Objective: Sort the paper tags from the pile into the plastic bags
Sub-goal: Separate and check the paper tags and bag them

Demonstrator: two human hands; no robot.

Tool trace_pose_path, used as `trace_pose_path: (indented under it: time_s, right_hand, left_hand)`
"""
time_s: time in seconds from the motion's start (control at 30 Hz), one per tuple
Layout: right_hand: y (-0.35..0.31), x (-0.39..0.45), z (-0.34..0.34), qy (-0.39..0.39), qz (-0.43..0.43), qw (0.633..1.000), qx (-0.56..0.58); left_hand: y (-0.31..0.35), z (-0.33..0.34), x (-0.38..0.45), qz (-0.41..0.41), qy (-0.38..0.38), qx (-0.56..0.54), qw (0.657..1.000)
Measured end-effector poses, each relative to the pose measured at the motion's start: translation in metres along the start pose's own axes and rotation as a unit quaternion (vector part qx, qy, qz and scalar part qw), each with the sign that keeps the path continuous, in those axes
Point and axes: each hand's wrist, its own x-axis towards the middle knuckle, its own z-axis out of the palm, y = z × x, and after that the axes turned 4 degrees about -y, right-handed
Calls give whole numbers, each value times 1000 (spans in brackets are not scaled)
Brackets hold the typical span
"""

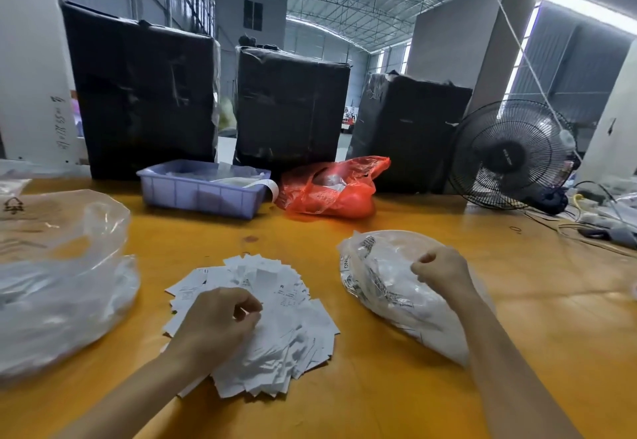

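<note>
Orange wooden table [379, 387] bearing a large clear plastic bag [62, 283] at left, a printed clear plastic bag [386, 287] pinched by right hand [444, 275], central white paper tag pile [275, 321] under curled left hand [217, 321], whose hold on any tag cannot be told.

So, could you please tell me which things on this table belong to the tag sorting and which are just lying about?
Job: pile of paper tags; clear bag; printed bag.
Lying about: purple tray; red bag; fan; black boxes.
</note>
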Motion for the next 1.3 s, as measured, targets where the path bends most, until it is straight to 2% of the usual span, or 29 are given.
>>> trace_pose_path:
  time_s: [0.1, 0.13, 0.2, 0.27, 0.33, 0.4, 0.43, 0.47, 0.57, 0.67, 0.8, 0.9, 1.03, 1.13, 1.3]
  right_hand:
    - [-24, -6, -17, 8, -29, 996, 87]
    - [-36, -11, -22, -13, -46, 989, 140]
    - [-63, -28, -27, -136, -91, 949, 268]
    - [-85, -45, -22, -289, -148, 882, 343]
    - [-100, -61, -6, -386, -200, 839, 327]
    - [-108, -74, 14, -414, -244, 838, 258]
    - [-111, -79, 23, -413, -257, 845, 223]
    - [-112, -82, 31, -409, -266, 852, 192]
    - [-114, -87, 42, -398, -279, 862, 145]
    - [-115, -90, 48, -387, -259, 867, 176]
    - [-117, -93, 56, -416, -147, 846, 299]
    - [-119, -97, 60, -447, -78, 826, 334]
    - [-120, -103, 69, -413, -91, 860, 287]
    - [-120, -105, 75, -364, -98, 874, 306]
    - [-122, -108, 79, -316, -122, 882, 327]
  left_hand:
    - [3, -3, 2, 0, 35, -37, 999]
    - [5, -4, 3, -6, 47, -61, 997]
    - [10, -8, 4, -37, 43, -166, 984]
    - [19, -13, 5, -100, -4, -338, 936]
    - [26, -19, 6, -172, -81, -477, 858]
    - [27, -27, 5, -207, -152, -555, 791]
    - [26, -30, 5, -206, -172, -566, 779]
    - [26, -32, 5, -200, -181, -555, 787]
    - [22, -32, 3, -177, -142, -454, 861]
    - [16, -26, 2, -159, -94, -410, 893]
    - [14, -27, 3, -148, -40, -404, 902]
    - [12, -27, 4, -146, -16, -415, 898]
    - [11, -25, 3, -144, -5, -395, 907]
    - [10, -25, 5, -142, -9, -394, 908]
    - [9, -31, 4, -156, -92, -408, 895]
